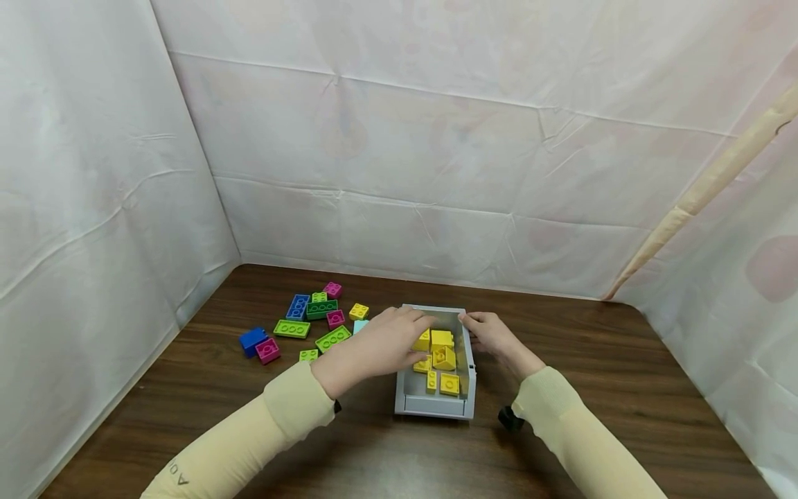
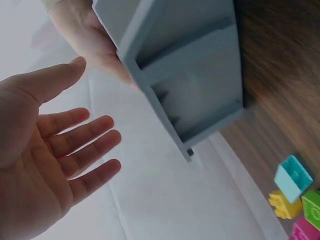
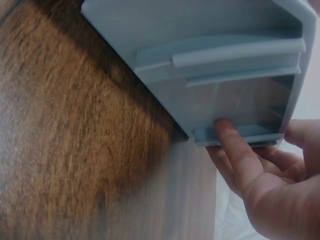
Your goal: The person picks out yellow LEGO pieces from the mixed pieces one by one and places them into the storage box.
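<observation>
A grey bin [image 1: 434,407] stands on the table with several yellow toy bricks [image 1: 444,358] inside. My left hand [image 1: 382,344] hovers over its left side. In the left wrist view that hand [image 2: 55,155] has its fingers spread and slightly bent, with nothing in them. At the far right, my right hand [image 1: 495,338] grips the bin's side wall, thumb at the top rim. The right wrist view shows the right hand [image 3: 270,185] at the end of the bin [image 3: 210,30], one finger against its outer side.
Loose toy bricks lie left of the bin, among them a blue brick [image 1: 252,341], a magenta brick [image 1: 268,351], a dark green brick [image 1: 321,309] and a yellow brick [image 1: 359,311]. A turquoise brick [image 1: 359,326] is partly behind my left hand. White curtains [image 1: 374,152] enclose the brown table [image 1: 580,360].
</observation>
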